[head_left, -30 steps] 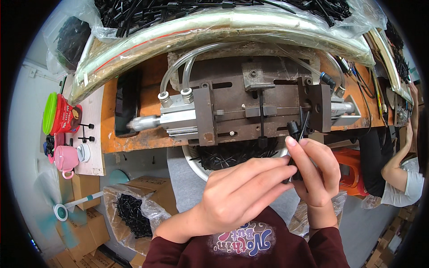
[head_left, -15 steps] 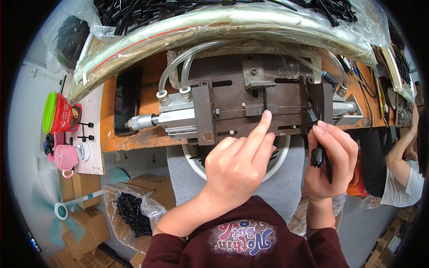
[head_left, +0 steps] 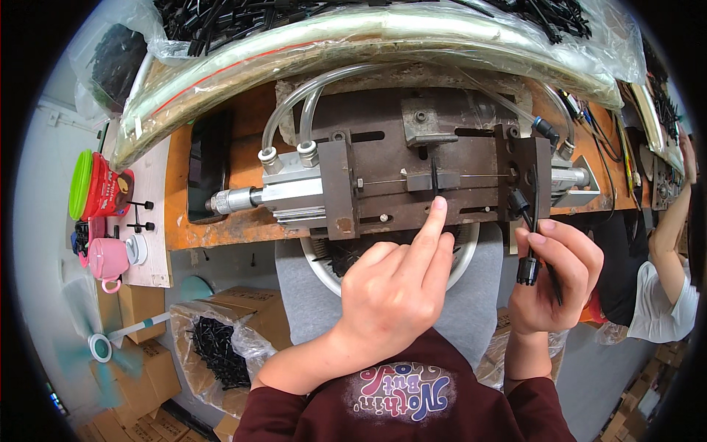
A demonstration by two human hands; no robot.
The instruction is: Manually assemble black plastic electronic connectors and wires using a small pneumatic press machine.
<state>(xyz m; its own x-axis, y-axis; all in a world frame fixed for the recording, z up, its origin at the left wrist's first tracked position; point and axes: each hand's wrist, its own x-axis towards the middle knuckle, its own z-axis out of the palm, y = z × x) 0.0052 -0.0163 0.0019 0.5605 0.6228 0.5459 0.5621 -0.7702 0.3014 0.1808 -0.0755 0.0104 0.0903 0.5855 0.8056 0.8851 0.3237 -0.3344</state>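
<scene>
My left hand (head_left: 394,283) reaches up to the metal fixture (head_left: 383,202), index finger stretched out and the other fingers partly bent. Its index fingertip is at the lower end of a thin black plastic stem (head_left: 434,173), which stands across the small centre block (head_left: 420,182) between two thin rods. Nothing shows in that hand's grasp. To the right, in front of the fixture's right plate, my right hand (head_left: 556,283) pinches several black plastic stems (head_left: 537,202) with ribbed ends, between thumb and fingers. Part of those stems is hidden by the fingers.
Air cylinders (head_left: 293,199) with clear hoses (head_left: 283,110) flank the fixture. A phone (head_left: 208,169) lies left on the orange bench. Below is a white-rimmed round container (head_left: 471,254). Bagged black parts (head_left: 243,26) are at the back. A fan (head_left: 100,347) stands left; another person's arm (head_left: 666,221) shows right.
My right hand has moved slightly right and down with the black stems, which have turned in its grasp. My left index fingertip has drawn slightly toward me. The other person's arm has moved.
</scene>
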